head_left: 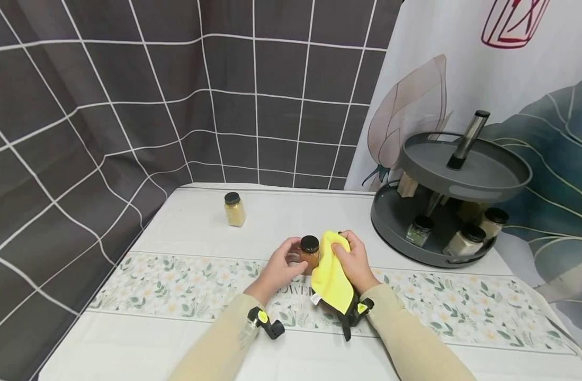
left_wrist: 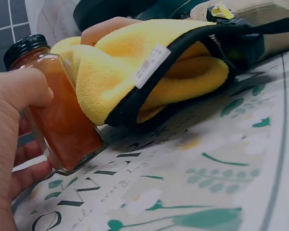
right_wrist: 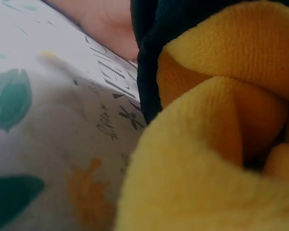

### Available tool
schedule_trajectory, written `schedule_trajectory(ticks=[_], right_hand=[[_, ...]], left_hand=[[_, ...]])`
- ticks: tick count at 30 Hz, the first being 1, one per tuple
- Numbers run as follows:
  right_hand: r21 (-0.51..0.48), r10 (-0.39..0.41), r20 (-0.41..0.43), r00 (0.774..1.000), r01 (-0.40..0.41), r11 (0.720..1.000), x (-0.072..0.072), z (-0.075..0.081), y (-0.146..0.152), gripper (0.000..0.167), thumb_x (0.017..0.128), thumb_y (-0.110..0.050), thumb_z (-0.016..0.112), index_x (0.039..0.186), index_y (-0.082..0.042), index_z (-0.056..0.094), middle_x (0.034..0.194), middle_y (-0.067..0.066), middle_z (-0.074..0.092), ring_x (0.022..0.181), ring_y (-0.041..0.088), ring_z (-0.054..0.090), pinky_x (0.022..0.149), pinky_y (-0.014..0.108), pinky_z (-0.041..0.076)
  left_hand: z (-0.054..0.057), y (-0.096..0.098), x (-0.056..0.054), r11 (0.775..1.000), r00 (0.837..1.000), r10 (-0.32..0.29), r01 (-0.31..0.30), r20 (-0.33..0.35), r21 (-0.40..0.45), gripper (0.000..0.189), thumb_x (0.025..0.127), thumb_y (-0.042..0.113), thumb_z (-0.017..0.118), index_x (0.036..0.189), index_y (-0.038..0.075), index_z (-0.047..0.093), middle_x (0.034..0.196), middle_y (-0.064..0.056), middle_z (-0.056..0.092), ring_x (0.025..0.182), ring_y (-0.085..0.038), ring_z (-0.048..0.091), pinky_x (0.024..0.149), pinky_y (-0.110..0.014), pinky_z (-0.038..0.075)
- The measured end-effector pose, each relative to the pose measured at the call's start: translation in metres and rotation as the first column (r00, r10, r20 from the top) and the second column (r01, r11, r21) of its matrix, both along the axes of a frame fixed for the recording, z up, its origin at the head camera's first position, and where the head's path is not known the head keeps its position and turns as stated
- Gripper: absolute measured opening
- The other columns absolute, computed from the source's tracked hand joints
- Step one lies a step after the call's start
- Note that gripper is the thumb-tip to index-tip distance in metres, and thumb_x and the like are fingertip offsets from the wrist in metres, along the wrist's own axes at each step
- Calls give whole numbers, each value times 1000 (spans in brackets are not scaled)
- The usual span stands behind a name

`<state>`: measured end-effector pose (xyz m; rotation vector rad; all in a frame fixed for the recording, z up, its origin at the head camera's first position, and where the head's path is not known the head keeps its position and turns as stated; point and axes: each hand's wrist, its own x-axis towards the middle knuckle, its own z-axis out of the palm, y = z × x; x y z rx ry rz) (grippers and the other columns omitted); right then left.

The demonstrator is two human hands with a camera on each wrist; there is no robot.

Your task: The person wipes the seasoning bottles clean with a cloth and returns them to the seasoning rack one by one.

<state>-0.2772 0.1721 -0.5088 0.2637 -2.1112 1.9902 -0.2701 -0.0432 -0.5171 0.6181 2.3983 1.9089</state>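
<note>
My left hand [head_left: 277, 269] grips a glass spice jar [left_wrist: 65, 113] with a black lid and orange-brown powder, thumb on the near side and fingers behind. The jar is slightly tilted, its base at the printed tablecloth. Just right of it, my right hand [head_left: 355, 263] holds a yellow cloth [head_left: 332, 275] with dark edging and a white tag. In the left wrist view the folded cloth [left_wrist: 120, 67] touches or nearly touches the jar's side. Yellow folds [right_wrist: 221, 144] fill much of the right wrist view, where the jar is hidden.
A second jar [head_left: 235, 211] of pale yellow powder stands at the back left of the table. On the right is a two-tier grey turntable rack [head_left: 467, 164]; its lower tier bears several black-lidded jars, among them one with green contents [head_left: 419, 231]. A dark gridded curtain [head_left: 281, 69] hangs behind.
</note>
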Motion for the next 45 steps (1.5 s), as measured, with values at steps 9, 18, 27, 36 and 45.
schedule_trajectory(ticks=[9,18,27,36,45], right_hand=[[110,-6,-81,997,15,994,5,11,-12,9,91,2,59,99,3,55,89,13,59,70,13,60,61,22,54],[439,-26,110,994,-25,898,4,-1,-9,6,92,-8,60,95,-6,55,78,8,56,63,16,55,57,27,49],[119,13,-57,998,-6,993,6,3,-11,7,96,-2,58,100,3,53,86,15,58,66,15,60,58,25,54],[322,7,-18,1000,-1,947,6,-4,-11,6,93,-2,61,96,-3,56,82,9,58,66,14,57,58,24,51],[231,24,-64,998,-9,973,6,-4,-11,6,96,-1,59,99,-1,54,85,11,56,66,15,58,58,24,52]], left_hand=[[-3,0,-1,1000,995,0,-2,-101,-21,51,88,5,77,135,3,59,119,-11,60,108,-29,64,99,-36,55],[-2,-1,-3,1000,996,1,-2,-90,-16,48,86,8,80,131,6,63,115,-9,61,106,-25,64,96,-31,56],[1,-4,-3,1000,999,-9,8,-52,-27,48,85,15,83,129,12,64,117,-6,61,106,-24,64,98,-34,56],[-2,-7,-4,1000,999,-13,12,-52,-7,47,84,12,82,128,10,64,118,-8,61,108,-28,64,99,-39,55],[-1,-4,-5,999,998,0,-2,-56,-34,45,85,15,83,126,12,65,117,-4,61,106,-22,64,97,-34,56]])
